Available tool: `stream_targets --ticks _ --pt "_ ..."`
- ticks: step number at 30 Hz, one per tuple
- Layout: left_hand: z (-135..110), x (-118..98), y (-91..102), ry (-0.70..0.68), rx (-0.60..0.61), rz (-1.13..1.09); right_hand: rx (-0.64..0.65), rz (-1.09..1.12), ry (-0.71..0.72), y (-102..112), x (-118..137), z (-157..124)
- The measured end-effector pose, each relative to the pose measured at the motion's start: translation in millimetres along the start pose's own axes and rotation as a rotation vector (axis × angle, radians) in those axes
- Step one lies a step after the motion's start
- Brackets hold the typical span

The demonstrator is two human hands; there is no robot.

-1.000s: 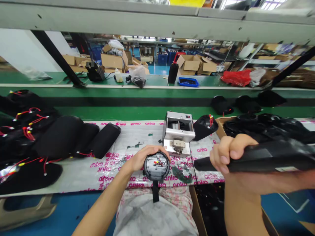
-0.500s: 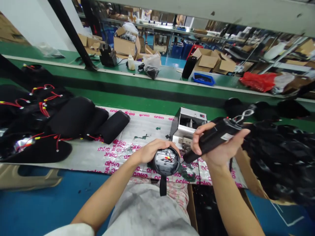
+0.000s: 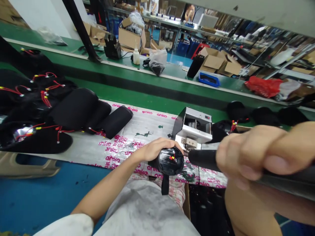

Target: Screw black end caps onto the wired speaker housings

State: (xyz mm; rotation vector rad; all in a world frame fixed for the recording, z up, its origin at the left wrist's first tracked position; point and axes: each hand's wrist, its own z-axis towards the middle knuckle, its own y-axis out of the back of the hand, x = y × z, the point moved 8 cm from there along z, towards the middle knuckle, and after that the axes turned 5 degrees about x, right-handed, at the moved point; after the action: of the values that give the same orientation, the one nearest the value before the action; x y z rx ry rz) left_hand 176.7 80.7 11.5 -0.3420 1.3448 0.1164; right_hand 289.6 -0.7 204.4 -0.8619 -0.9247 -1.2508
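Note:
My left hand (image 3: 157,146) is wrapped over the top of a black cylindrical speaker (image 3: 169,168), holding its round end towards me. On that end show small red and yellow wires and connectors, and a black strap (image 3: 165,186) hangs below. My right hand (image 3: 251,154) grips a black electric screwdriver (image 3: 203,159), now large and close to the camera. The screwdriver points left, its tip at the right rim of the speaker; I cannot tell whether they touch. Just behind the tip stands a silver screw feeder (image 3: 194,127).
Black fabric-covered cylinders (image 3: 73,108) with red wires are heaped at the left. More dark rounded parts (image 3: 237,109) lie at the right. A raised green shelf (image 3: 172,70) carries a blue tray (image 3: 209,79), a bottle (image 3: 136,57) and cartons. A beige stool (image 3: 29,168) stands lower left.
My right hand has turned the screwdriver from tilted upright to nearly level and come closer to the camera. The speaker stays in my left hand, its end face now looking darker.

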Motion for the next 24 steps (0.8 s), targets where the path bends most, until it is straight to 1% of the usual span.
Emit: stream_targets --ticks 1,2,3,6,7,8,9,10,12,13,14,15,18,20,24 --pt "-1 -1 0.3 -0.011 -0.006 0.016 0.075 -0.020 0.017 -12 -4 5" --pt "-1 -2 0.5 -0.017 -0.011 0.028 0.111 -0.035 0.026 -20 -8 9" --pt "-2 -2 0.6 -0.018 -0.014 0.039 0.097 -0.046 0.031 -23 -12 10" --pt "-2 -3 0.5 -0.020 -0.020 0.077 -0.074 -0.036 0.095 -17 -19 7" --pt "-2 -4 0.5 -0.022 -0.020 0.090 -0.098 -0.030 0.122 -16 -20 5" --pt "-2 -5 0.6 -0.023 -0.021 0.101 -0.089 -0.023 0.140 -15 -21 5" --pt "-2 -5 0.6 -0.022 -0.019 0.108 -0.052 -0.010 0.149 -14 -22 6" --pt "-2 -5 0.7 -0.019 -0.016 0.112 0.022 0.010 0.144 -15 -24 8" --pt "-1 -5 0.4 -0.007 -0.002 0.112 0.236 0.064 0.098 -22 -30 15" --pt "0 -5 0.1 -0.003 0.008 0.108 0.321 0.091 0.067 -26 -34 18" --pt "0 -5 -0.1 -0.004 0.017 0.106 0.372 0.117 0.042 -28 -38 21" --pt "1 -5 -0.2 -0.010 0.023 0.110 0.387 0.141 0.031 -29 -41 24" --pt "1 -8 -0.3 -0.039 0.028 0.145 0.322 0.216 0.066 -32 -47 31" --pt "0 -11 0.0 -0.052 0.014 0.173 0.312 0.254 0.081 -37 -50 30" --pt "-2 -16 -0.1 -0.067 -0.012 0.205 0.262 0.269 0.037 -38 -57 27"
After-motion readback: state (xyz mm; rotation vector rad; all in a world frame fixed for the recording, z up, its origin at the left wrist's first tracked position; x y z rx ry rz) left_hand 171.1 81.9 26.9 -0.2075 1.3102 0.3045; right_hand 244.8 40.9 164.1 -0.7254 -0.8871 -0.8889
